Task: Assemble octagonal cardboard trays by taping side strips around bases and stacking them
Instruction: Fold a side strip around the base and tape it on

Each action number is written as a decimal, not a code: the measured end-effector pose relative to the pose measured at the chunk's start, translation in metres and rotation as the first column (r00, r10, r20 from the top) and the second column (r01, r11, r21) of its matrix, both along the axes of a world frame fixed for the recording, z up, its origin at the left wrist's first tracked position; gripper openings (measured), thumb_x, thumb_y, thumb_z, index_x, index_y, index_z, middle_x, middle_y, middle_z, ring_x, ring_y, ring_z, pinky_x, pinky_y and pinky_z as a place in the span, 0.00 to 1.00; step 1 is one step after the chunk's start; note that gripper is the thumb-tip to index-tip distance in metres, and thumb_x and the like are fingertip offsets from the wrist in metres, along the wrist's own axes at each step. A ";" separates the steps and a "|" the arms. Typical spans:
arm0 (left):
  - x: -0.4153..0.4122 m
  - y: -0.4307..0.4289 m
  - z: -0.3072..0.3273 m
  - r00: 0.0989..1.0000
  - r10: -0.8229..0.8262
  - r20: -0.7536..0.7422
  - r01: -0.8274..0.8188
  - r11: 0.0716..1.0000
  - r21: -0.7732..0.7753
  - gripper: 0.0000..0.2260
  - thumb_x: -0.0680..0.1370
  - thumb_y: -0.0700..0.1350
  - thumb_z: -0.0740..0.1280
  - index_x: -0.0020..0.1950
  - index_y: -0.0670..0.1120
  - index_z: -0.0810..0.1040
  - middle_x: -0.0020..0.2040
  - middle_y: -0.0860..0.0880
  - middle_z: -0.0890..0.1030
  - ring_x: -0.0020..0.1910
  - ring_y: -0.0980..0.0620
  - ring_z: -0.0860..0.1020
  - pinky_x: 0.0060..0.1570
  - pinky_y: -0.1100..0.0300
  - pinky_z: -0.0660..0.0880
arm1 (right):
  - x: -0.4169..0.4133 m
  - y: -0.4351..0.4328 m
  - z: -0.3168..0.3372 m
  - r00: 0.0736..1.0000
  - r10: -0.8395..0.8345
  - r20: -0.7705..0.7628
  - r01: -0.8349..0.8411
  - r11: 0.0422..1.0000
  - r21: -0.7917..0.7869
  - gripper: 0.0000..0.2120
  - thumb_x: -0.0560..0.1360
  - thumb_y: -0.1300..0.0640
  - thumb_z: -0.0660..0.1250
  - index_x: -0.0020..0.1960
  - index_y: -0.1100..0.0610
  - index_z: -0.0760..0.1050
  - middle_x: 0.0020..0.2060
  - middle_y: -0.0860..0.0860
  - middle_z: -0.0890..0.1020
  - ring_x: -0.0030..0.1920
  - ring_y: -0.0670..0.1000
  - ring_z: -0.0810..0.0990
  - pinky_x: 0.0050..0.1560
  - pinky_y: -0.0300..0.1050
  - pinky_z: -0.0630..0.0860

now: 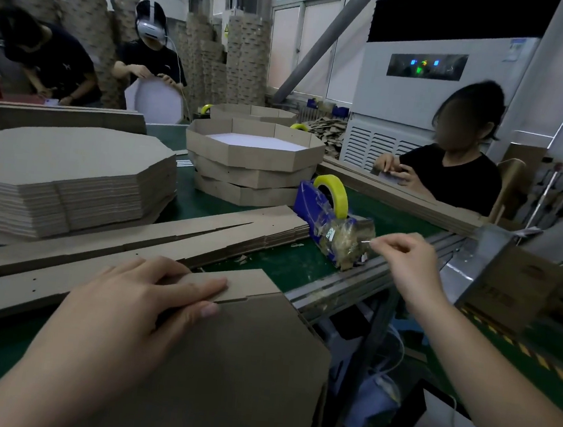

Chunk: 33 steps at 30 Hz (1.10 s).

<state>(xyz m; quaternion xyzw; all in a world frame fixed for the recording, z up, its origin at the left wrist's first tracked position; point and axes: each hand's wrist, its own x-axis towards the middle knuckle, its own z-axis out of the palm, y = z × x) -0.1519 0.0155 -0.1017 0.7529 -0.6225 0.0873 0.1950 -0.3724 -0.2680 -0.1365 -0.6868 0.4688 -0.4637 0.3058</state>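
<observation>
The green work table (302, 263) spreads before me. On its left sits a tall stack of flat brown octagonal cardboard bases (64, 171); farther back stand stacked finished octagonal cardboard trays (254, 162). Long brown cardboard side strips (133, 237) lie across the middle. Nearest me, one brown octagonal base (241, 364) overhangs the table edge, with a folded side strip (252, 284) standing along its far edge. My left hand (134, 302) lies flat, fingers straight, pressing that strip to the base. At the right stands a blue tape dispenser with a yellow roll (311, 206). My right hand (409, 260) pinches the tape end (366, 242) between thumb and forefinger, at the dispenser's front.
</observation>
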 end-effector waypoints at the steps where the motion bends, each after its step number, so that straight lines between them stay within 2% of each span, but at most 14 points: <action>1: -0.001 0.000 0.000 1.000 -0.005 -0.014 0.005 1.000 -0.009 0.18 0.74 0.67 0.52 0.58 0.72 0.75 0.49 0.60 0.79 0.47 0.54 0.79 0.37 0.53 0.77 | 0.007 0.017 0.005 0.998 0.061 0.026 -0.061 0.998 -0.014 0.04 0.73 0.55 0.73 0.40 0.49 0.80 0.44 0.47 0.77 0.48 0.49 0.75 0.50 0.45 0.70; 3: -0.003 0.000 0.000 1.000 -0.009 -0.027 0.008 1.000 -0.025 0.17 0.74 0.66 0.53 0.58 0.71 0.76 0.49 0.61 0.79 0.47 0.55 0.78 0.38 0.53 0.77 | 0.022 0.055 0.014 0.972 0.212 0.104 -0.213 0.977 -0.004 0.02 0.72 0.56 0.73 0.41 0.50 0.81 0.40 0.44 0.78 0.42 0.44 0.75 0.45 0.40 0.71; 5: -0.006 0.001 0.001 1.000 0.001 -0.010 -0.001 1.000 -0.019 0.17 0.74 0.66 0.53 0.58 0.71 0.76 0.49 0.61 0.79 0.48 0.55 0.78 0.40 0.56 0.75 | 0.032 0.096 0.022 0.897 0.379 0.226 -0.396 0.918 0.031 0.02 0.72 0.55 0.73 0.40 0.51 0.83 0.32 0.43 0.79 0.32 0.42 0.74 0.36 0.34 0.70; 7: -0.007 0.003 0.002 1.000 0.011 0.012 -0.011 1.000 -0.014 0.17 0.75 0.64 0.54 0.58 0.69 0.77 0.49 0.59 0.79 0.47 0.54 0.78 0.39 0.58 0.73 | 0.041 0.135 0.025 0.788 0.481 0.385 -0.554 0.826 0.101 0.04 0.69 0.53 0.74 0.40 0.53 0.83 0.25 0.44 0.75 0.25 0.44 0.68 0.28 0.38 0.66; 9: -0.008 0.005 0.004 1.000 0.023 0.020 -0.023 1.000 -0.016 0.19 0.75 0.64 0.53 0.58 0.67 0.78 0.49 0.58 0.79 0.47 0.53 0.78 0.40 0.58 0.72 | 0.051 0.166 0.022 0.725 0.485 0.488 -0.630 0.754 0.187 0.08 0.66 0.52 0.74 0.40 0.56 0.83 0.22 0.45 0.72 0.22 0.44 0.64 0.24 0.39 0.61; 11: -0.009 0.007 0.005 1.000 0.024 0.016 -0.024 1.000 -0.005 0.20 0.74 0.63 0.52 0.60 0.67 0.78 0.50 0.58 0.79 0.49 0.53 0.77 0.44 0.57 0.74 | 0.062 0.186 0.012 0.718 0.432 0.546 -0.636 0.726 0.263 0.04 0.68 0.57 0.74 0.37 0.58 0.83 0.20 0.46 0.68 0.20 0.44 0.61 0.21 0.38 0.58; 15: -0.010 0.009 0.007 1.000 0.018 0.018 -0.019 0.999 0.034 0.21 0.73 0.62 0.52 0.62 0.67 0.76 0.54 0.57 0.78 0.52 0.53 0.76 0.47 0.56 0.73 | 0.076 0.199 0.002 0.715 0.262 0.648 -0.601 0.704 0.379 0.08 0.70 0.62 0.72 0.33 0.58 0.83 0.19 0.48 0.64 0.19 0.44 0.59 0.20 0.36 0.56; 18: -0.010 0.010 0.008 1.000 0.009 0.014 -0.009 0.999 0.051 0.22 0.73 0.63 0.50 0.63 0.67 0.74 0.55 0.57 0.77 0.54 0.52 0.75 0.49 0.55 0.72 | 0.078 0.205 0.002 0.695 0.206 0.689 -0.601 0.692 0.399 0.05 0.64 0.58 0.75 0.30 0.57 0.81 0.19 0.48 0.63 0.18 0.44 0.58 0.20 0.35 0.55; 20: -0.009 0.011 0.008 1.000 -0.001 0.007 0.000 0.998 0.059 0.23 0.73 0.64 0.48 0.64 0.68 0.73 0.56 0.57 0.76 0.55 0.52 0.74 0.51 0.54 0.72 | 0.080 0.208 0.003 0.695 0.187 0.694 -0.596 0.689 0.412 0.09 0.57 0.51 0.74 0.30 0.57 0.81 0.19 0.48 0.62 0.18 0.44 0.57 0.20 0.36 0.55; 22: -0.009 0.011 0.007 1.000 -0.008 0.005 0.008 0.998 0.062 0.23 0.74 0.64 0.47 0.65 0.68 0.72 0.57 0.58 0.76 0.55 0.53 0.74 0.52 0.53 0.72 | 0.081 0.211 0.003 0.704 0.152 0.694 -0.578 0.690 0.435 0.12 0.55 0.49 0.73 0.30 0.58 0.81 0.19 0.48 0.61 0.19 0.44 0.57 0.20 0.36 0.55; 24: -0.009 0.012 0.007 1.000 -0.014 0.007 0.014 0.998 0.058 0.23 0.74 0.63 0.48 0.65 0.67 0.73 0.56 0.57 0.76 0.54 0.52 0.74 0.51 0.53 0.72 | 0.081 0.213 0.002 0.710 0.132 0.692 -0.571 0.683 0.455 0.11 0.56 0.50 0.74 0.30 0.58 0.81 0.19 0.48 0.61 0.19 0.44 0.57 0.20 0.36 0.54; 28: -0.010 0.011 0.005 0.999 -0.021 0.045 0.019 0.999 0.036 0.21 0.75 0.60 0.52 0.64 0.62 0.77 0.53 0.54 0.78 0.51 0.49 0.77 0.46 0.51 0.75 | 0.083 0.214 -0.002 0.735 0.099 0.671 -0.546 0.672 0.500 0.11 0.69 0.56 0.74 0.30 0.59 0.81 0.18 0.49 0.62 0.19 0.45 0.57 0.20 0.36 0.54; 33: -0.009 0.013 0.004 0.998 -0.038 0.055 0.037 0.999 0.014 0.23 0.75 0.60 0.53 0.65 0.58 0.77 0.55 0.55 0.78 0.52 0.49 0.77 0.48 0.51 0.75 | 0.081 0.215 0.001 0.756 0.108 0.645 -0.544 0.652 0.528 0.13 0.71 0.55 0.73 0.29 0.57 0.82 0.18 0.48 0.61 0.18 0.46 0.56 0.19 0.35 0.56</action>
